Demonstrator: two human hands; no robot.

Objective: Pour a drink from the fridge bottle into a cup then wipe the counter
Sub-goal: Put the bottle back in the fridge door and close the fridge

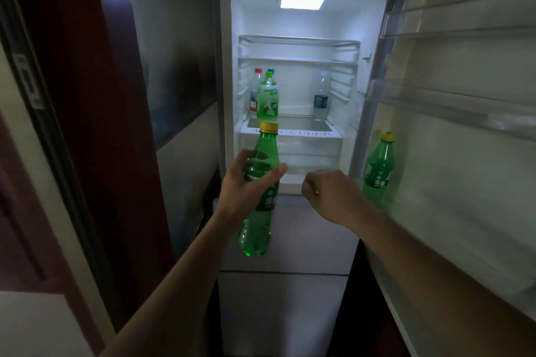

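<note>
My left hand (249, 182) grips a green plastic bottle (258, 220) with a yellow cap around its upper body, holding it upright in front of the open fridge (307, 23). My right hand (327, 194) hovers just to the right of the bottle with fingers curled, holding nothing. A second green bottle with a yellow cap (378, 168) stands in the fridge door shelf at the right. No cup or counter is in view.
Inside the lit fridge, a light green bottle (267, 98), a red-capped bottle (254, 90) and a clear bottle (321, 98) stand on the lower shelf. The open fridge door (464, 124) reaches out on the right. A dark wooden panel (87, 124) stands at the left.
</note>
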